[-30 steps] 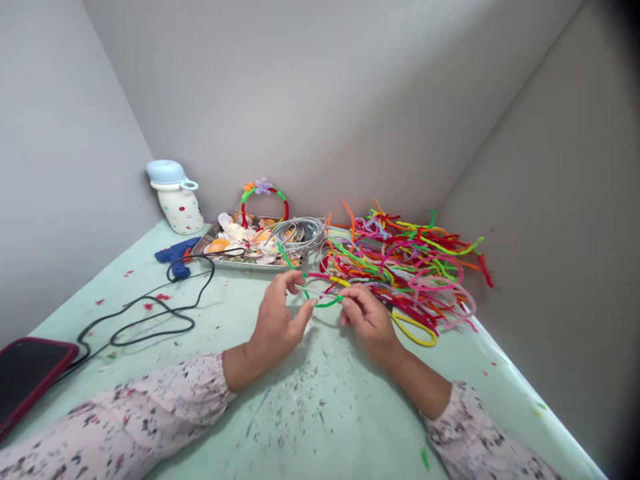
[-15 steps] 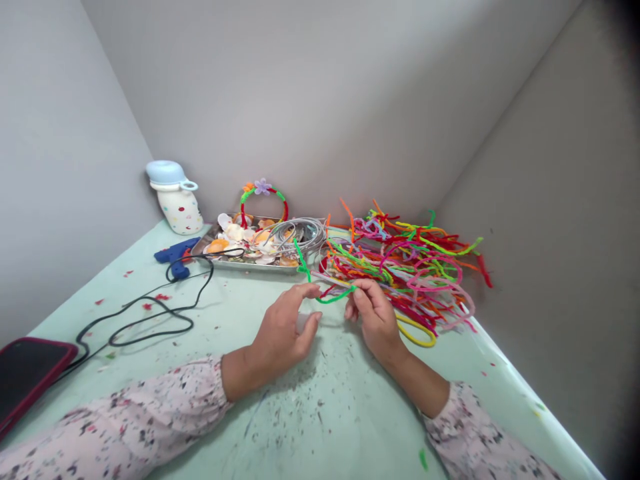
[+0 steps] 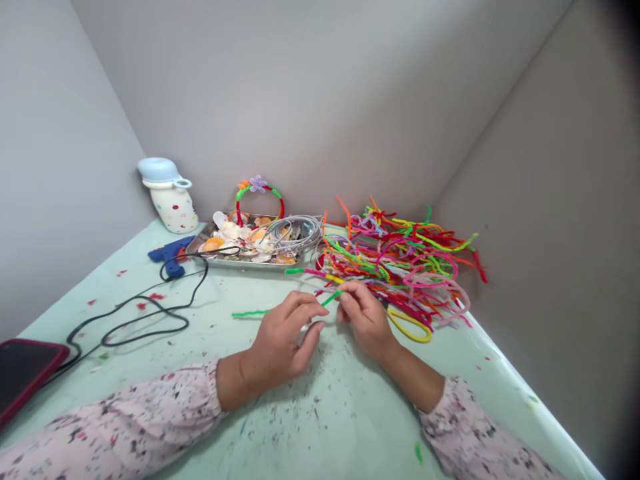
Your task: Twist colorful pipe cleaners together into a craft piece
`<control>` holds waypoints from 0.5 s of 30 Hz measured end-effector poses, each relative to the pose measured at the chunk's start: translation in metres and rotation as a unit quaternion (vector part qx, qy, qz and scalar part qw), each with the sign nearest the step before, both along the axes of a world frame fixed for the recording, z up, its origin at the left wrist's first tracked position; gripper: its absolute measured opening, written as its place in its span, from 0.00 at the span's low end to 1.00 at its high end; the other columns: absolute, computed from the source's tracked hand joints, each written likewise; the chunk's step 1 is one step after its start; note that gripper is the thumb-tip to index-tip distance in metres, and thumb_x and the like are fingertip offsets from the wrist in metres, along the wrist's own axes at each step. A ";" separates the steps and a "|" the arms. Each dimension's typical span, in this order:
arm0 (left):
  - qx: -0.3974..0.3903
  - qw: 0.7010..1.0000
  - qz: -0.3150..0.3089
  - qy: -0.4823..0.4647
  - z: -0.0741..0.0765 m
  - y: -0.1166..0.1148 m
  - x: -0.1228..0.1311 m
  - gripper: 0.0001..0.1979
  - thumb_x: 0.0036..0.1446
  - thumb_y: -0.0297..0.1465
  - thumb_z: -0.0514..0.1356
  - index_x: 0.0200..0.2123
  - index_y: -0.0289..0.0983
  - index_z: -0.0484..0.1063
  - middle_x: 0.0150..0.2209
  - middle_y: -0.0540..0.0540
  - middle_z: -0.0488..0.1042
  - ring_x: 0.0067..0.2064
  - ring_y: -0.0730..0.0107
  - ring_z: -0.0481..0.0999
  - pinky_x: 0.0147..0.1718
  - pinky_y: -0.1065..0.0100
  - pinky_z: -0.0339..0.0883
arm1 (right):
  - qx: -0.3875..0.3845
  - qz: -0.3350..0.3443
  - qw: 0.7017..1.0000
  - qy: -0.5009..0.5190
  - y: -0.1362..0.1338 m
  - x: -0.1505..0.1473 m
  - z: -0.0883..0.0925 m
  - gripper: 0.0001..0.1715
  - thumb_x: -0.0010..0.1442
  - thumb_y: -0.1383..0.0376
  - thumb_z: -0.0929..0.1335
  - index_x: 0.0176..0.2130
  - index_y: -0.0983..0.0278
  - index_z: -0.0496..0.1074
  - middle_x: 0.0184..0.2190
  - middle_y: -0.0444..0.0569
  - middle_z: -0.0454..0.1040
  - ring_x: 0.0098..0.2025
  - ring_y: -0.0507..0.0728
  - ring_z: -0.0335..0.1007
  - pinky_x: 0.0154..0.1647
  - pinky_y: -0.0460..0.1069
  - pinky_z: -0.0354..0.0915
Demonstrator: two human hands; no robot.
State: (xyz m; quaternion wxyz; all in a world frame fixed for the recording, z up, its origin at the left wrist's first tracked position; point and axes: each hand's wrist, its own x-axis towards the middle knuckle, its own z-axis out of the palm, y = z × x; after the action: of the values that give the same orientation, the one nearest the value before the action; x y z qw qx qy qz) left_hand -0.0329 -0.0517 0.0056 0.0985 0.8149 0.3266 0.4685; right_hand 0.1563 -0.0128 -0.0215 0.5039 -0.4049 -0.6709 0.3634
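A green pipe cleaner (image 3: 250,313) stretches left to right in front of me, its middle hidden behind my left hand. My right hand (image 3: 367,320) pinches its right end between thumb and fingertips. Around the strand, my left hand (image 3: 285,333) has curved fingers, with a gap between thumb and forefinger; the strand passes at its fingertips. Just beyond the hands lies a strand of green, pink and yellow sections (image 3: 315,273). A large pile of coloured pipe cleaners (image 3: 400,257) spreads behind my right hand.
A metal tray (image 3: 240,264) holds shells and a coil of grey wire (image 3: 295,233). Behind it stands a flowered pipe-cleaner hoop (image 3: 281,207). At left are a blue glue gun (image 3: 170,252), its black cord (image 3: 175,310), a white bottle (image 3: 173,203) and a phone (image 3: 30,373).
The green pipe cleaner's free end has swung down from upright to point left past my left hand. The strand looks straighter. My right hand keeps its pinch.
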 end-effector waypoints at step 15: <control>-0.060 0.985 0.081 0.142 -0.010 0.021 -0.001 0.09 0.65 0.29 0.50 0.37 0.37 0.70 0.35 0.45 0.71 0.39 0.64 0.68 0.42 0.61 0.59 | 0.138 0.051 0.971 -0.188 -0.003 -0.004 0.008 0.07 0.64 0.67 0.63 0.42 0.61 0.68 0.36 0.49 0.73 0.38 0.56 0.70 0.40 0.51 0.65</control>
State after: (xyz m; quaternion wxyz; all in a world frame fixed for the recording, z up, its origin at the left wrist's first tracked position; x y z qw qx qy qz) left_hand -0.0342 -0.0306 -0.0041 0.0618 0.8367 0.4296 0.3339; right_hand 0.1526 -0.0161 -0.0131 0.4004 -0.3581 -0.8170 0.2097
